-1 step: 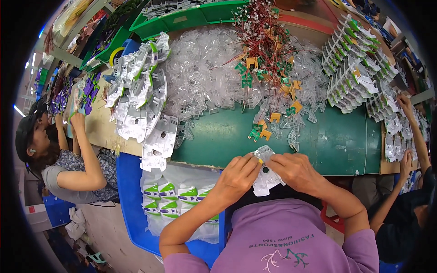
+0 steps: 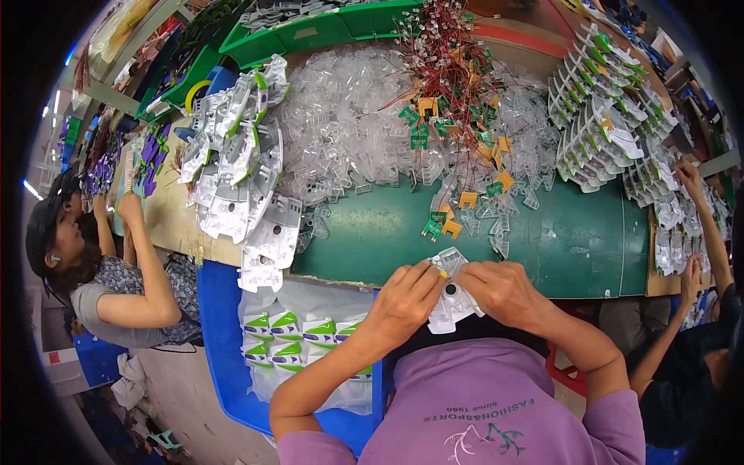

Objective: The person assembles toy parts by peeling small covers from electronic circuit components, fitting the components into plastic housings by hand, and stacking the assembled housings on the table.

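Head view showed the left hand (image 2: 404,298) and right hand (image 2: 504,293) both pinched on a grey plastic housing piece (image 2: 452,298), held just above the near edge of the green counter (image 2: 589,240). Beyond lay a heap of clear plastic parts (image 2: 349,132), small circuit boards with red wires (image 2: 449,70) and stacked grey housings (image 2: 240,178).

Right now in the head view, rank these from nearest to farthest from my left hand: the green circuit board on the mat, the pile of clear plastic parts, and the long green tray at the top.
From the left hand:
1. Green circuit board, just above it on the green mat.
2. Pile of clear plastic parts, farther up, mid-table.
3. Long green tray, at the table's far top edge.
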Action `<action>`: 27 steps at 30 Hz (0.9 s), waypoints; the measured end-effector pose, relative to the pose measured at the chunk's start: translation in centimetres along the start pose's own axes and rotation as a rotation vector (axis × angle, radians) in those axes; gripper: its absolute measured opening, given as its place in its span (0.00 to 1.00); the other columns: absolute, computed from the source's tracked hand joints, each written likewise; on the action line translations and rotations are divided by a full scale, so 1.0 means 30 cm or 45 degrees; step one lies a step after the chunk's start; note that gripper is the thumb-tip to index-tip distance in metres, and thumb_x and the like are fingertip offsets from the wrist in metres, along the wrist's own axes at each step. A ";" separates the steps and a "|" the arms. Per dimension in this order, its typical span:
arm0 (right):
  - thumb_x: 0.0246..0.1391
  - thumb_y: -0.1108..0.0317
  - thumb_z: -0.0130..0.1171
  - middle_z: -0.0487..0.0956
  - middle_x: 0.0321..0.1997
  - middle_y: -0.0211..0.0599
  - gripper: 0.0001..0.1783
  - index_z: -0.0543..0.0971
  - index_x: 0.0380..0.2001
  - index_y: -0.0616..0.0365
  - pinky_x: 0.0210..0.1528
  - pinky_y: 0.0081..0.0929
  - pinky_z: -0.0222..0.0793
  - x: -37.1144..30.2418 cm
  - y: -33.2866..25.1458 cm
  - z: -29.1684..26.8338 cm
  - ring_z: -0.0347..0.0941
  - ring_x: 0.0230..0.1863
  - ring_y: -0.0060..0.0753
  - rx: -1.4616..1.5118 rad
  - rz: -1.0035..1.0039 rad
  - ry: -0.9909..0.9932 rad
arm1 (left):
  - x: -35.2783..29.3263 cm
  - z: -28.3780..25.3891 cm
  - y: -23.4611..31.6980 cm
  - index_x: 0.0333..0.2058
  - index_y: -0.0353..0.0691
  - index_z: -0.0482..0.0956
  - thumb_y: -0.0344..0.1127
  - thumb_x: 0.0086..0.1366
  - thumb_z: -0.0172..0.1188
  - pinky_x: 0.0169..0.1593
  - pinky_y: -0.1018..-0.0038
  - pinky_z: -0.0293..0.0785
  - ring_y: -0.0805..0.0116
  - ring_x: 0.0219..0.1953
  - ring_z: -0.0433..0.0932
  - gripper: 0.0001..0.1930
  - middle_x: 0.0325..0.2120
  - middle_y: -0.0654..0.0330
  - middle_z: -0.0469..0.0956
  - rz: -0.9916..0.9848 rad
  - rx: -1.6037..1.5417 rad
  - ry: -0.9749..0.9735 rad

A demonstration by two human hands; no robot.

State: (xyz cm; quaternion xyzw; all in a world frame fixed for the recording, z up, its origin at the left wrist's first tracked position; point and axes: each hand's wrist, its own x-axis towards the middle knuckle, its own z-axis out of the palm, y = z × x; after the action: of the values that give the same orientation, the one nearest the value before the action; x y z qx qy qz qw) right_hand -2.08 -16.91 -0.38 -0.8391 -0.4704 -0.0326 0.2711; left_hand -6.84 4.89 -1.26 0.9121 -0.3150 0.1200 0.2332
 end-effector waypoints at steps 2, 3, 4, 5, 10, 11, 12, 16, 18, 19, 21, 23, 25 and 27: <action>0.44 0.76 0.59 0.74 0.35 0.35 0.11 0.76 0.34 0.60 0.25 0.32 0.70 0.001 -0.002 0.001 0.75 0.27 0.35 0.010 0.050 0.018 | 0.004 0.001 0.008 0.41 0.31 0.80 0.25 0.51 0.60 0.46 0.65 0.73 0.57 0.48 0.77 0.16 0.42 0.53 0.77 0.001 0.027 -0.003; 0.45 0.76 0.60 0.74 0.34 0.36 0.10 0.76 0.34 0.60 0.24 0.32 0.70 0.003 -0.005 0.003 0.75 0.26 0.37 0.022 0.097 0.038 | 0.004 0.002 0.010 0.41 0.31 0.80 0.26 0.52 0.61 0.46 0.65 0.73 0.57 0.48 0.77 0.16 0.41 0.54 0.77 0.001 0.058 -0.007; 0.45 0.76 0.60 0.74 0.34 0.36 0.10 0.76 0.34 0.60 0.24 0.32 0.70 0.006 -0.008 0.002 0.75 0.26 0.37 0.018 0.102 0.039 | 0.003 0.008 0.010 0.41 0.31 0.80 0.26 0.52 0.61 0.46 0.65 0.73 0.57 0.48 0.77 0.16 0.41 0.54 0.77 0.006 0.054 -0.008; 0.45 0.75 0.60 0.74 0.34 0.36 0.10 0.76 0.34 0.60 0.25 0.33 0.70 0.008 -0.010 -0.001 0.75 0.27 0.38 0.085 0.192 0.028 | 0.001 0.018 0.007 0.41 0.32 0.80 0.26 0.52 0.62 0.46 0.65 0.73 0.57 0.47 0.77 0.15 0.39 0.54 0.78 0.007 0.043 0.029; 0.46 0.72 0.62 0.72 0.34 0.39 0.12 0.76 0.36 0.60 0.30 0.38 0.72 0.010 -0.022 -0.059 0.75 0.30 0.43 0.177 0.370 -0.058 | -0.026 0.080 0.010 0.43 0.34 0.79 0.24 0.51 0.67 0.45 0.65 0.72 0.57 0.44 0.78 0.18 0.37 0.55 0.79 -0.127 -0.185 0.196; 0.46 0.71 0.63 0.71 0.36 0.40 0.13 0.76 0.37 0.61 0.32 0.39 0.72 0.007 -0.024 -0.067 0.74 0.31 0.44 0.192 0.342 -0.058 | -0.024 0.095 0.016 0.46 0.35 0.77 0.22 0.51 0.67 0.44 0.66 0.72 0.58 0.43 0.77 0.21 0.36 0.56 0.79 -0.226 -0.296 0.310; 0.45 0.69 0.64 0.71 0.37 0.41 0.15 0.77 0.38 0.61 0.34 0.41 0.72 0.000 -0.030 -0.074 0.74 0.32 0.44 0.207 0.316 -0.060 | -0.024 0.105 0.022 0.50 0.35 0.75 0.20 0.51 0.68 0.43 0.66 0.72 0.58 0.41 0.77 0.25 0.35 0.56 0.79 -0.326 -0.409 0.423; 0.44 0.68 0.64 0.71 0.39 0.43 0.17 0.77 0.39 0.63 0.35 0.40 0.72 -0.014 -0.046 -0.084 0.74 0.34 0.45 0.188 0.336 -0.138 | -0.017 0.111 0.003 0.56 0.36 0.69 0.18 0.51 0.68 0.44 0.66 0.70 0.58 0.39 0.77 0.32 0.37 0.57 0.80 -0.326 -0.516 0.389; 0.44 0.67 0.63 0.70 0.40 0.44 0.18 0.77 0.40 0.64 0.36 0.39 0.73 -0.017 -0.045 -0.080 0.74 0.36 0.45 0.119 0.314 -0.167 | -0.012 0.107 -0.011 0.58 0.37 0.67 0.19 0.52 0.66 0.46 0.67 0.68 0.58 0.39 0.76 0.33 0.39 0.59 0.81 -0.221 -0.565 0.305; 0.44 0.67 0.63 0.70 0.40 0.44 0.18 0.77 0.40 0.64 0.36 0.39 0.73 -0.015 -0.044 -0.081 0.74 0.36 0.45 0.119 0.314 -0.166 | -0.009 0.102 -0.017 0.58 0.37 0.67 0.19 0.52 0.66 0.46 0.67 0.68 0.58 0.39 0.76 0.33 0.39 0.59 0.81 -0.220 -0.565 0.305; 0.44 0.69 0.63 0.71 0.41 0.44 0.18 0.77 0.40 0.65 0.38 0.39 0.73 -0.006 -0.045 -0.092 0.74 0.37 0.45 0.111 0.289 -0.125 | -0.005 0.086 -0.020 0.59 0.38 0.67 0.19 0.54 0.63 0.46 0.66 0.67 0.58 0.40 0.75 0.31 0.42 0.59 0.82 -0.176 -0.544 0.130; 0.44 0.72 0.62 0.73 0.40 0.44 0.16 0.78 0.39 0.65 0.38 0.39 0.73 0.002 -0.047 -0.101 0.75 0.37 0.46 0.185 0.309 -0.060 | -0.002 0.070 -0.012 0.60 0.39 0.67 0.19 0.54 0.62 0.45 0.66 0.66 0.58 0.41 0.74 0.32 0.42 0.59 0.81 -0.156 -0.444 0.056; 0.45 0.76 0.61 0.74 0.40 0.45 0.14 0.78 0.38 0.65 0.38 0.39 0.74 0.006 -0.062 -0.115 0.76 0.37 0.46 0.258 0.322 0.002 | 0.001 0.058 -0.004 0.61 0.39 0.66 0.18 0.54 0.61 0.45 0.65 0.66 0.58 0.42 0.74 0.33 0.41 0.59 0.81 -0.139 -0.342 -0.013; 0.46 0.83 0.57 0.79 0.39 0.45 0.13 0.80 0.37 0.65 0.36 0.36 0.76 0.008 -0.082 -0.132 0.78 0.36 0.46 0.701 0.402 0.045 | 0.007 0.055 -0.002 0.62 0.39 0.68 0.17 0.48 0.58 0.45 0.67 0.66 0.59 0.43 0.72 0.38 0.37 0.58 0.77 -0.135 -0.365 -0.018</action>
State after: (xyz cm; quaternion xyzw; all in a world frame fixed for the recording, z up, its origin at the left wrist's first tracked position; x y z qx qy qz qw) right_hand -3.14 -17.64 4.11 -0.7962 -0.3206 0.1241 0.4980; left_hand -6.54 4.00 -2.62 0.8858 -0.2819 0.0549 0.3646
